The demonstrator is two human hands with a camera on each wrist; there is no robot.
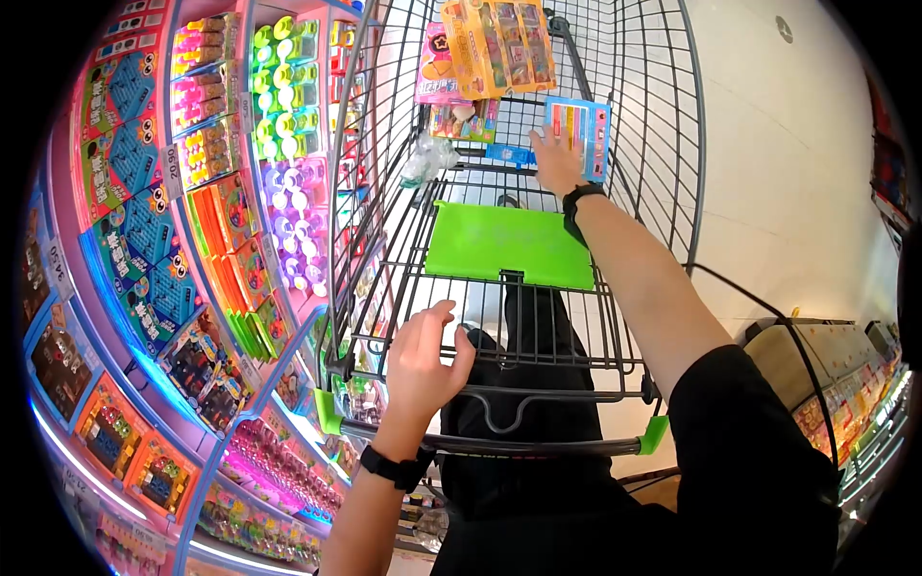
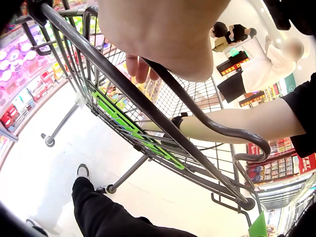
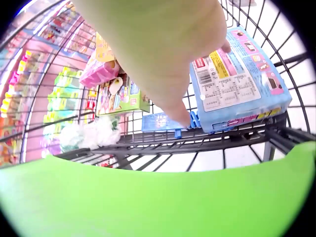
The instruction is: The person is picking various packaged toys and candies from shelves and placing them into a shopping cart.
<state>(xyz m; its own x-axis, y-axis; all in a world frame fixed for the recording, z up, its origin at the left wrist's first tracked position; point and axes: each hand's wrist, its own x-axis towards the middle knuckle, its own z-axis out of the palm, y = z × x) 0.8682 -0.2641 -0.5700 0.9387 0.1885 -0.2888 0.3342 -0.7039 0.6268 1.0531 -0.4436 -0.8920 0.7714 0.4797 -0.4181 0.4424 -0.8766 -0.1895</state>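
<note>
Inside the cart's basket, my right hand (image 1: 559,163) reaches down at the blue box (image 1: 594,139). In the right wrist view this hand (image 3: 168,64) lies over the left edge of the blue box (image 3: 237,81), its fingers partly hidden; whether they grip it I cannot tell. A small blue item (image 3: 160,122) lies beside the thumb. My left hand (image 1: 427,360) hovers above the cart's handle side with loosely bent fingers, holding nothing. In the left wrist view that hand (image 2: 158,39) is above the dark bar (image 2: 111,69).
Yellow packages (image 1: 509,48), a pink box (image 1: 437,72), a colourful box (image 1: 464,121) and a clear plastic bundle (image 1: 428,159) lie in the cart. A green flap (image 1: 509,245) spans its near part. Toy shelves (image 1: 245,192) line the left; people (image 2: 266,71) stand beyond.
</note>
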